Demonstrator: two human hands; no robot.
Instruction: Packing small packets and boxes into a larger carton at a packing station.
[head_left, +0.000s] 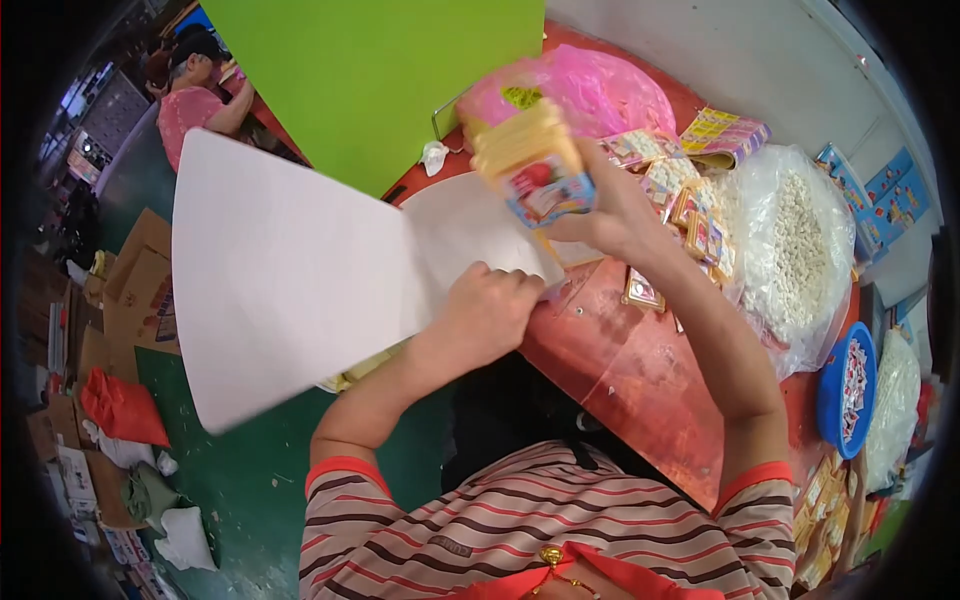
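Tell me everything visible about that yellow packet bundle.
The yellow packet bundle is a thick stack of flat packets with yellow edges. Its printed front shows a red fruit picture and a blue lower part. It tilts leftward, gripped from the right by the right hand, apparently raised above the red table. Blur leaves its material unclear.

A workshop: red worktable (620, 345), bag (754, 245) of white pieces (797, 250), cardboard box (138, 285).

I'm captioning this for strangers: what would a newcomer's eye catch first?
The large white sheet spreading across the left comes first, the left hand at its right end. Then come the bright green panel at the top and the yellow packets in the right hand, near the middle.
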